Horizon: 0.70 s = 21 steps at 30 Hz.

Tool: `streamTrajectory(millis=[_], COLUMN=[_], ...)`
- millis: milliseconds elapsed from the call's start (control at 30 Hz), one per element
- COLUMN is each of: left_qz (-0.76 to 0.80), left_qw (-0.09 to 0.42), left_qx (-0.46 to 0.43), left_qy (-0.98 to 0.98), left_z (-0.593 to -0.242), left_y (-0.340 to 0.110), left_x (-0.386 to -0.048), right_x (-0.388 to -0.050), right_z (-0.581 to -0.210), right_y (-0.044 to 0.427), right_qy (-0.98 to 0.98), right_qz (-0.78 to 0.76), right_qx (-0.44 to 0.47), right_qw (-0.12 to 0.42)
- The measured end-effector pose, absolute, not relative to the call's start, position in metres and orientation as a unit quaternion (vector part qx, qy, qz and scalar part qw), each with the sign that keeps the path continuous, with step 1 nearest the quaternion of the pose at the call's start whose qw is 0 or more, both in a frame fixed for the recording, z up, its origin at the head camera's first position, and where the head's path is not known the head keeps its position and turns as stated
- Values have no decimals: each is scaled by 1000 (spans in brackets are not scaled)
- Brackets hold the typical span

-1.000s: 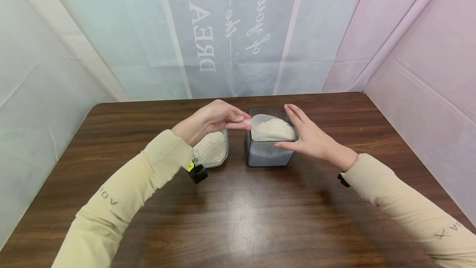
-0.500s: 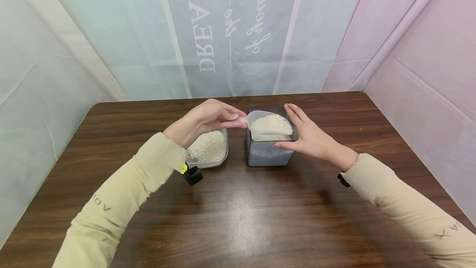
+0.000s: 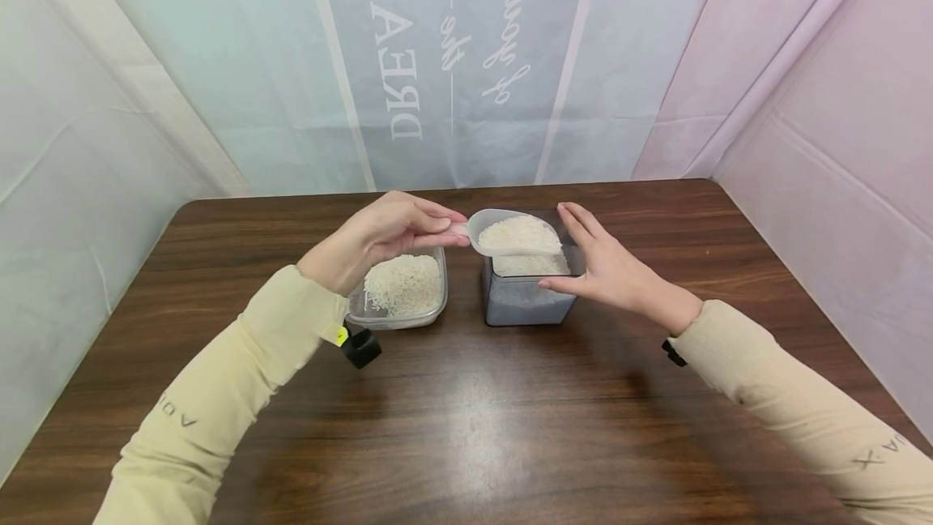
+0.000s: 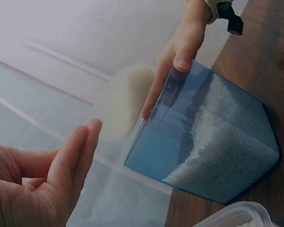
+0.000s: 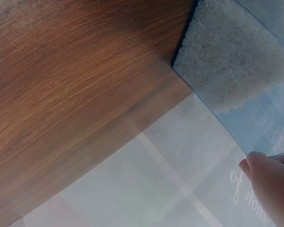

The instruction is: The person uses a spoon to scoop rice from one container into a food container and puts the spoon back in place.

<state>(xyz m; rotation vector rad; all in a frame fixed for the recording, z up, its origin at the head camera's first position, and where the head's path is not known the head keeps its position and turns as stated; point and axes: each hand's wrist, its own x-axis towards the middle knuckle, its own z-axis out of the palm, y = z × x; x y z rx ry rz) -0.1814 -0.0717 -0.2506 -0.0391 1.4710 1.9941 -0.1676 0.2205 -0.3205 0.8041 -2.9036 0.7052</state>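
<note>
My left hand [image 3: 386,233] pinches the handle of a translucent white scoop [image 3: 476,225] heaped with white rice [image 3: 521,235]. The scoop hangs level above the open top of a square, see-through grey-blue container [image 3: 528,310]. Rice fills part of this container [image 4: 154,151], sloping inside it in the left wrist view. My right hand [image 3: 608,266] grips the container's right side at the rim, thumb in front and fingers at the back. In the right wrist view, that hand [image 5: 272,189] shows at the container's upper corner.
A shallow clear plastic tub [image 3: 408,321] with rice stands left of the container, partly under my left wrist. Both rest on a dark wooden table [image 3: 474,428]. Hanging cloth [image 3: 466,63] closes off the back and sides.
My left hand has raised the rice-filled scoop out of the container and drawn it left toward the tub. My right hand and the container have stayed put.
</note>
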Motion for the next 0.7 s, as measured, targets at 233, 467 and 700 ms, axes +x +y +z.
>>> streamTrajectory(millis=[233, 467, 700], left_qz=[759, 760, 765], left_qw=[320, 306, 299], left_qx=[-19, -11, -7], left_qy=[567, 573, 571], left_z=[-250, -250, -251], left_y=[-79, -86, -93], left_x=[-178, -175, -171], right_x=[-167, -168, -168], right_z=[-320, -321, -322], right_y=[220, 221, 221], right_qy=[-938, -938, -938], right_qz=[227, 228, 231], right_qx=[260, 258, 258], right_qw=[23, 24, 24])
